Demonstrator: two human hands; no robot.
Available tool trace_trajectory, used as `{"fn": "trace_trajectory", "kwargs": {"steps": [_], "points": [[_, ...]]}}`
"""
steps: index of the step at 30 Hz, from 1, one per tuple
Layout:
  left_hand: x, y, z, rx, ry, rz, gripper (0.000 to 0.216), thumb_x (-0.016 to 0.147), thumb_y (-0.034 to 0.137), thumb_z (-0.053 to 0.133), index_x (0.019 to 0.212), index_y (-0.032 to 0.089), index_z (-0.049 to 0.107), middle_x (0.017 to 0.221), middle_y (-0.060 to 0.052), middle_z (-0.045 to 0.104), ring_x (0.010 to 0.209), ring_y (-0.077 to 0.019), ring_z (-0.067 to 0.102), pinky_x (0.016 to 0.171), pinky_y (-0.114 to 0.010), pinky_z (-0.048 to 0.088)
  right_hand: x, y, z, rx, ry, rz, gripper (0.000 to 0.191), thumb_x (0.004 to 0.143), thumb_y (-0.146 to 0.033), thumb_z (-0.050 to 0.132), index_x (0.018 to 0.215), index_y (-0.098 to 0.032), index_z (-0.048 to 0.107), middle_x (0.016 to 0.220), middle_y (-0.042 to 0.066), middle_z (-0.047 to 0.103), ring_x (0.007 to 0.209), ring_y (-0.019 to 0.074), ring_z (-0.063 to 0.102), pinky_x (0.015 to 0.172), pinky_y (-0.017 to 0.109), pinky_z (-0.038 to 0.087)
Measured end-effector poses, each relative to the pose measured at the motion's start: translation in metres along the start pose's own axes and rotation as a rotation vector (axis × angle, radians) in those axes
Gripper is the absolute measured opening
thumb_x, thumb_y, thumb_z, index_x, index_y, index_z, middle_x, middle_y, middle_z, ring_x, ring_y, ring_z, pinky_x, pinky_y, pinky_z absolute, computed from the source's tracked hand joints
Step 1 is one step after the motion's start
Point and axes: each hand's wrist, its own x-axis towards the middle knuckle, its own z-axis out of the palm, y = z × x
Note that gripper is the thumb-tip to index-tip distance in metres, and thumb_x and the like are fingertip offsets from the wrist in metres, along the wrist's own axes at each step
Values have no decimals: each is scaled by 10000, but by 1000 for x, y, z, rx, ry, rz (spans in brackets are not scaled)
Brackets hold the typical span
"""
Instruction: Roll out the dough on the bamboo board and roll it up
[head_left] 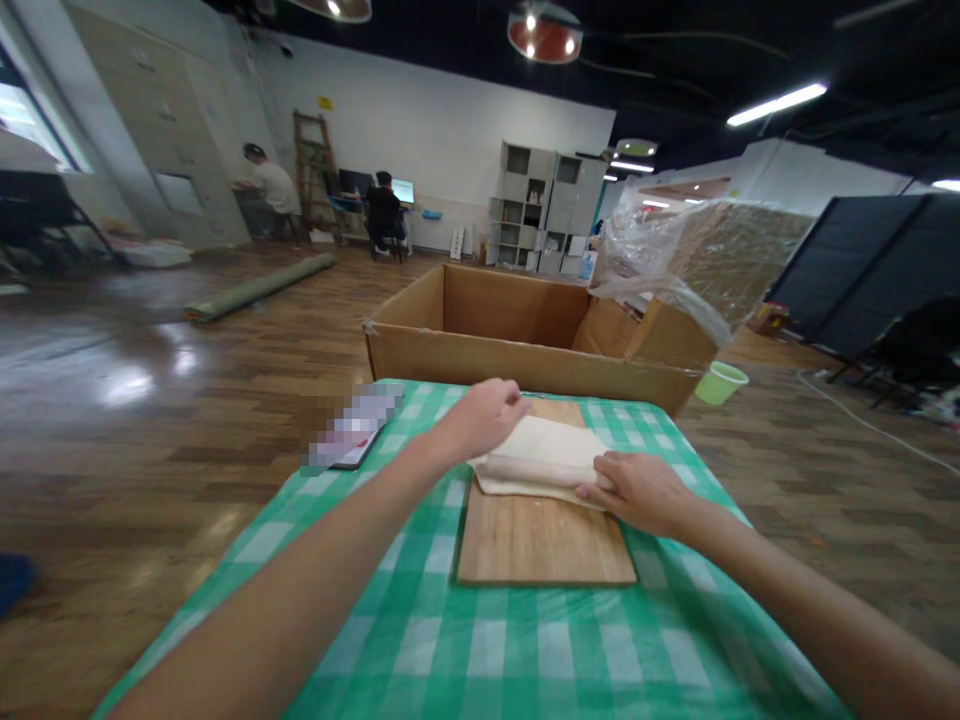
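A pale cream sheet (559, 440) that looks like dough lies across a wooden board (547, 545). Along its near side runs a thick pale roll (536, 470); I cannot tell whether this is a rolling pin or the sheet folded round itself. My right hand (637, 490) is closed round the right end of that roll, its thumb and fingers at the sheet's edge. Over the sheet's far left side is my left hand (487, 415), fingers curled together. Whatever it pinches, if anything, is hidden.
A green-and-white checked tablecloth (491, 650) covers the table. A phone (360, 430), partly blurred, lies at the left edge. Behind the table stands a large open cardboard box (517, 365), with a light green bin (721, 383) to its right. Two people sit farther back.
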Motion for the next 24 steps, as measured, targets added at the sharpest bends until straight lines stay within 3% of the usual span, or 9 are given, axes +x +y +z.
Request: {"fn": "trace_trajectory", "kwargs": {"steps": [3, 6, 10, 15, 19, 24], "points": [[-23, 29, 38, 103, -83, 159, 326, 1021, 428, 473, 1116, 209, 695, 1195, -129, 715, 1161, -287, 656, 1041, -424, 481, -8, -8, 9, -31, 43, -19, 528, 1048, -654, 375, 976, -211, 653, 987, 91, 703, 768, 220, 646, 614, 316, 304], [-44, 39, 55, 202, -77, 203, 435, 1040, 469, 437, 1332, 206, 623, 1409, -154, 636, 1376, -325, 545, 1176, -489, 373, -11, -12, 12, -62, 64, -49, 511, 1061, -625, 366, 1020, -198, 643, 1024, 101, 684, 799, 229, 643, 637, 319, 346], [-67, 43, 51, 233, -168, 143, 582, 1053, 515, 374, 1472, 144, 536, 1540, -206, 539, 1468, -358, 469, 1214, -522, 329, -18, -19, 14, -21, 119, -118, 452, 1090, -541, 338, 1044, -194, 624, 1034, 112, 655, 924, 262, 621, 766, 349, 429], [-89, 47, 48, 190, -202, 170, 610, 1057, 528, 368, 1533, 166, 483, 1596, -168, 487, 1499, -309, 443, 1238, -472, 325, -23, -25, 13, 100, 230, -140, 426, 1089, -518, 348, 1087, -184, 613, 1121, 145, 634, 1091, 303, 560, 984, 456, 437], [-89, 45, 52, 207, -171, 149, 597, 1060, 522, 373, 1526, 168, 492, 1587, -167, 499, 1496, -304, 447, 1246, -468, 316, -17, -25, 10, 137, 214, -127, 448, 1088, -522, 346, 1136, -176, 627, 1196, 159, 646, 1166, 312, 556, 1024, 470, 437], [-79, 46, 54, 230, -143, 171, 524, 1063, 500, 392, 1440, 184, 573, 1514, -160, 568, 1395, -321, 538, 1180, -470, 384, -10, -23, 10, 172, 179, -130, 540, 1092, -519, 331, 1418, -154, 560, 1425, 179, 596, 1341, 326, 509, 1098, 484, 401]]}}
